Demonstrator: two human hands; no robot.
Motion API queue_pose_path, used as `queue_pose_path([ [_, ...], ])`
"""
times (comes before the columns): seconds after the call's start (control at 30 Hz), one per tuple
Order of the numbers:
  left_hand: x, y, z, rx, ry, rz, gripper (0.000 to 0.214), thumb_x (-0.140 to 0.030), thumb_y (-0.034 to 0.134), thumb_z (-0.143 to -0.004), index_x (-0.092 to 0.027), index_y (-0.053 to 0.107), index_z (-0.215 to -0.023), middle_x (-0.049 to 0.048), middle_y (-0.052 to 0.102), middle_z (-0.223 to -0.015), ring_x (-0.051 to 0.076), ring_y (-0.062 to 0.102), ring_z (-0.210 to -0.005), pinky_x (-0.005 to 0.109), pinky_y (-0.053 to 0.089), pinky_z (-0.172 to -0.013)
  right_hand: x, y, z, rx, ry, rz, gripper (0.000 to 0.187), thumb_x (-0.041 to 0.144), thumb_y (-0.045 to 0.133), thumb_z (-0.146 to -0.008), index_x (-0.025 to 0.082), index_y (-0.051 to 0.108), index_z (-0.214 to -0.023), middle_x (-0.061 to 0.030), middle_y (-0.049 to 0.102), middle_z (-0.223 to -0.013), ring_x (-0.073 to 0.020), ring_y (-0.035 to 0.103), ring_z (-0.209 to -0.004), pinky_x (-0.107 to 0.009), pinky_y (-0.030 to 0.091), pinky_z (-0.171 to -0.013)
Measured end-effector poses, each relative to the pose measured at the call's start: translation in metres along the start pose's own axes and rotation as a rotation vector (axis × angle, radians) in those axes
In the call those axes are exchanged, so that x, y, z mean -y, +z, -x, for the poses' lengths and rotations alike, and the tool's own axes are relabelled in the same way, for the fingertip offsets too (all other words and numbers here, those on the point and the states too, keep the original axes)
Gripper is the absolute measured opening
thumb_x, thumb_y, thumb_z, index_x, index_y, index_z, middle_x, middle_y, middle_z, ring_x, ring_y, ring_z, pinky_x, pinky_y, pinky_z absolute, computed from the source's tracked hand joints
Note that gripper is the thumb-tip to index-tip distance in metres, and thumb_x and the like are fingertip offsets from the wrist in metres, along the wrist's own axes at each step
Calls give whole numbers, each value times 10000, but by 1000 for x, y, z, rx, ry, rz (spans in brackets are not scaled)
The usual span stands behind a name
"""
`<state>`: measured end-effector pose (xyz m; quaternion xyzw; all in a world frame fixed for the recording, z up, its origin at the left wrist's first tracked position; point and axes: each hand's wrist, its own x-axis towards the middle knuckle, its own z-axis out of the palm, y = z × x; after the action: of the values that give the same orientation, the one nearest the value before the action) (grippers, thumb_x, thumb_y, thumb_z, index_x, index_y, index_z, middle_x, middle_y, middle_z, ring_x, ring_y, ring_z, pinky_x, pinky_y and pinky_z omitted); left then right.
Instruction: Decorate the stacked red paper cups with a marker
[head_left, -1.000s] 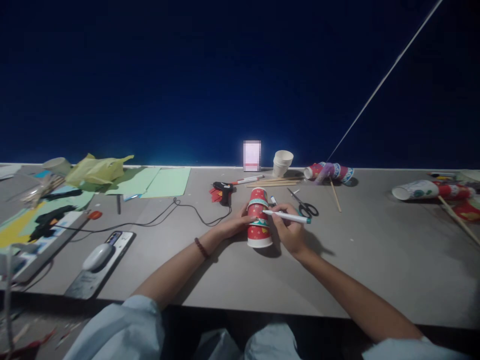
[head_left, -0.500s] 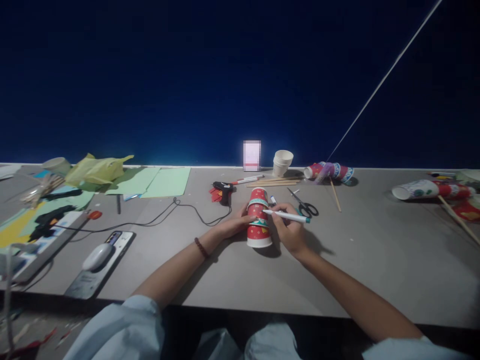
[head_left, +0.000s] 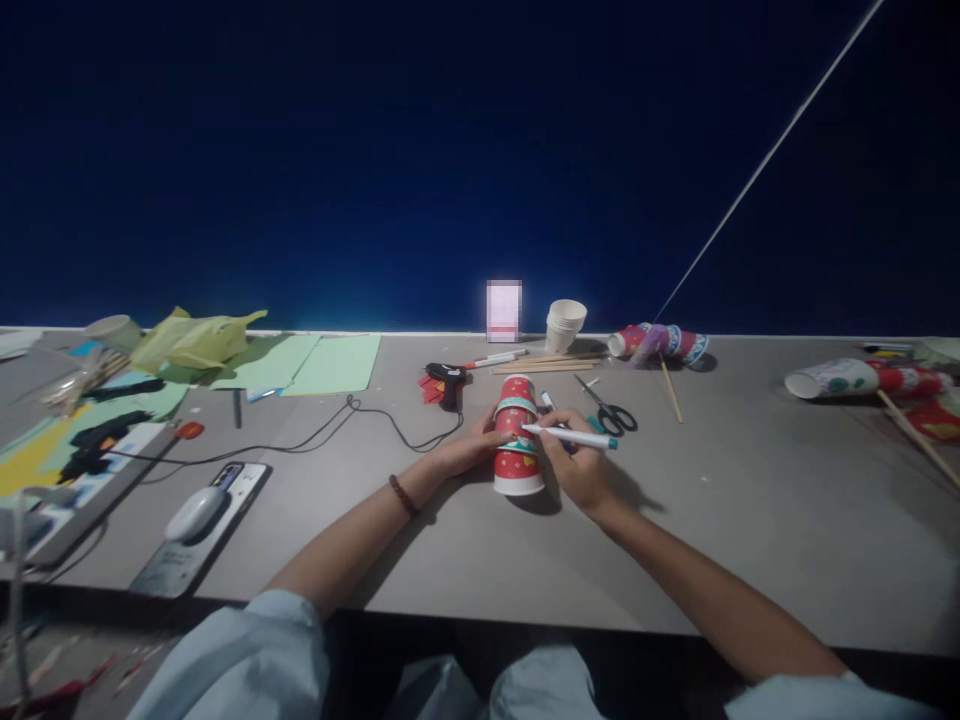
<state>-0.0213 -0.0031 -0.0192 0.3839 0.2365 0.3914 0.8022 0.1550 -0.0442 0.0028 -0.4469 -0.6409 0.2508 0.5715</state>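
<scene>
A row of red paper cups (head_left: 517,470), joined end to end and patterned with white and green, lies on the grey table in front of me. My left hand (head_left: 471,448) grips it from the left side, thumb on top and the other fingers mostly hidden. In my right hand (head_left: 577,465) is a white marker (head_left: 577,436) with a teal end, held like a pen. The marker's tip points left and meets, or nearly meets, the middle cup. Scissors (head_left: 611,415) with black handles and a second marker (head_left: 547,401) lie just beyond my right hand.
Behind the cups are a black glue gun (head_left: 448,380) with a cable, wooden sticks (head_left: 547,367) and stacked white cups (head_left: 565,325). Decorated cup pieces lie right (head_left: 675,345). At left are green paper (head_left: 337,362), a power strip (head_left: 105,480) and a phone (head_left: 169,570).
The marker's tip has shifted slightly left and down over the middle cup, my right hand moving with it. My left hand and the cups stay put.
</scene>
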Motion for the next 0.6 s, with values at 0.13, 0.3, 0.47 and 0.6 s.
queue_pose_path([
  [0.13, 0, 0, 0, 11, -9, 4, 670, -254, 856, -647, -203, 561, -1247, 137, 647, -1243, 289, 642, -1099, 488, 426, -1025, -1, 0, 0, -16, 6, -14, 79, 291, 569, -853, 227, 580, -808, -9, 636, -775, -184, 623, -758, -311, 510, -727],
  [0.3, -2, 2, 0, 13, -17, 18, 658, -249, 860, -642, -209, 566, -1230, 142, 653, -1237, 297, 641, -1101, 494, 419, -1028, -3, 0, 0, -45, 16, -13, 75, 294, 556, -859, 233, 573, -819, -7, 621, -772, -183, 621, -752, -301, 502, -706],
  [0.47, -2, 3, 1, -1, -17, 23, 669, -249, 866, -634, -207, 568, -1232, 141, 652, -1233, 290, 646, -1084, 487, 425, -1020, -2, -1, 0, -29, 21, -10, 65, 288, 558, -855, 231, 573, -826, -8, 627, -789, -181, 626, -765, -301, 503, -719],
  [0.6, -1, 1, 0, -8, -17, 21, 679, -251, 875, -619, -205, 575, -1226, 130, 661, -1206, 279, 653, -1059, 474, 442, -1001, -1, -1, 0, -28, 25, -19, 64, 277, 556, -848, 231, 573, -806, 1, 621, -761, -177, 617, -735, -295, 502, -698],
])
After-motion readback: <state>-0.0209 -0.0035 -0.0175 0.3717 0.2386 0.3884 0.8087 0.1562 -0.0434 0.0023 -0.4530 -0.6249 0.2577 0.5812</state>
